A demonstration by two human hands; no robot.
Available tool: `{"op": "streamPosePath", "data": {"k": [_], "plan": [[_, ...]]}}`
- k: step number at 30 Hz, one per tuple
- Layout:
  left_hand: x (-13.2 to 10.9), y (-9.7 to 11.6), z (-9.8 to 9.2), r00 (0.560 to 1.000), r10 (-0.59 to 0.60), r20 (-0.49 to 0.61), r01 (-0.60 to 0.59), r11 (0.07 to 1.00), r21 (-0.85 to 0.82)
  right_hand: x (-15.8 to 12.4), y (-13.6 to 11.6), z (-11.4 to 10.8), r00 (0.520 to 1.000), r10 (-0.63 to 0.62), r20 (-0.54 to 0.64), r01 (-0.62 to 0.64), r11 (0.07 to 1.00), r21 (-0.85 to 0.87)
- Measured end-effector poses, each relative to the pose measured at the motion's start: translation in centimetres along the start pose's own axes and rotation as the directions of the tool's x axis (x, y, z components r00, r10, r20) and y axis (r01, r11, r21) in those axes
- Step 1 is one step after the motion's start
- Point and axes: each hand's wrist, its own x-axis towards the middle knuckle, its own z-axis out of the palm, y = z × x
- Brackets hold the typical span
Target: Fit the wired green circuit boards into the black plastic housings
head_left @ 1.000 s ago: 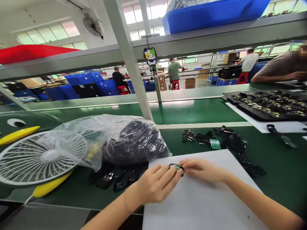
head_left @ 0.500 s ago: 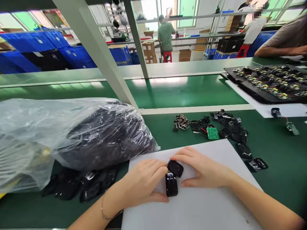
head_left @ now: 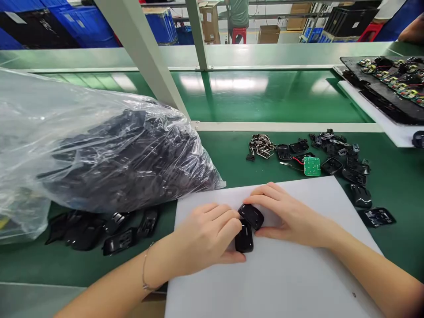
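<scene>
Two glossy black rounded plastic pieces lie together over the white sheet (head_left: 281, 282). My right hand (head_left: 288, 216) grips the upper, tilted piece (head_left: 252, 216) between thumb and fingers. That piece overlaps the top of the lower, upright-lying piece (head_left: 244, 238). My left hand (head_left: 208, 238) is closed round the left side of the lower piece, its thumb near the bottom edge and its fingertips close to where the two pieces meet. The undersides of both pieces are hidden.
A clear plastic bag (head_left: 132, 159) of dark parts fills the left, with black parts (head_left: 119, 240) before it. Behind the sheet are metal pins (head_left: 261, 145), a green circuit board (head_left: 312, 166) and black covers (head_left: 361, 195). A tray of boards (head_left: 410, 106) stands back right.
The camera view has tilted down. My right hand has closed its thumb and fingers on the upper black piece, which now overlaps the lower one more.
</scene>
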Motion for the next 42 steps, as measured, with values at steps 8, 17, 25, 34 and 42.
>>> {"op": "streamPosePath", "data": {"k": [8,17,25,34,42], "plan": [[-0.26,-0.24,-0.09,0.984,-0.175,-0.030,0.169,0.976,-0.135,-0.18,0.12,0.16,1.000,0.008,-0.016,-0.008,1.000,0.000],[-0.18,-0.51,-0.31,0.980,-0.170,-0.100,0.161,0.982,-0.099,-0.02,-0.07,0.15,0.999,0.013,-0.039,-0.013,1.000,-0.002],[0.00,-0.28,-0.73,0.977,-0.182,-0.111,0.172,0.981,-0.092,0.07,-0.16,0.11,0.995,0.036,-0.098,-0.038,0.999,-0.019],[-0.06,-0.17,-0.74,0.977,-0.184,-0.109,0.171,0.978,-0.123,0.26,-0.45,0.09,0.984,0.037,-0.173,-0.040,0.999,-0.013],[-0.18,-0.25,-0.80,0.980,-0.139,-0.145,0.119,0.983,-0.139,0.23,-0.25,0.15,0.983,0.076,-0.167,-0.083,0.996,-0.036]]}}
